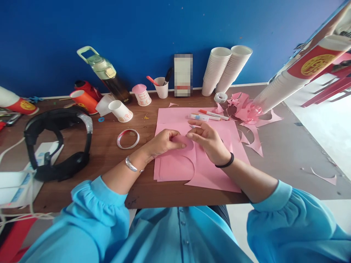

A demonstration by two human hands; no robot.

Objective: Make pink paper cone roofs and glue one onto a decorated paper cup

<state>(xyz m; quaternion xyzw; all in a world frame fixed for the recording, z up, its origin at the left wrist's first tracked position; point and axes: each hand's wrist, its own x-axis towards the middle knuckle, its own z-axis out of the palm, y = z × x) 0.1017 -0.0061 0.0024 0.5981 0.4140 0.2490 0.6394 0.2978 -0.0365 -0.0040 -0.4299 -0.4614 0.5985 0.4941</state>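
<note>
In the middle of the table, my left hand pinches a small pink paper circle between thumb and fingers. At the circle's upper right edge, the thumb and forefinger of my right hand close on the paper, its other fingers raised. Below both hands lie pink paper sheets, the left ones with a curved cut edge. A white glue bottle and markers rest on the sheets just beyond my right hand.
A tape roll, a decorated paper cup and a pink-roofed cup stand left. Behind are a bottle, pen cup, phone and stacked cups. Pink scraps lie right; a black headset lies left.
</note>
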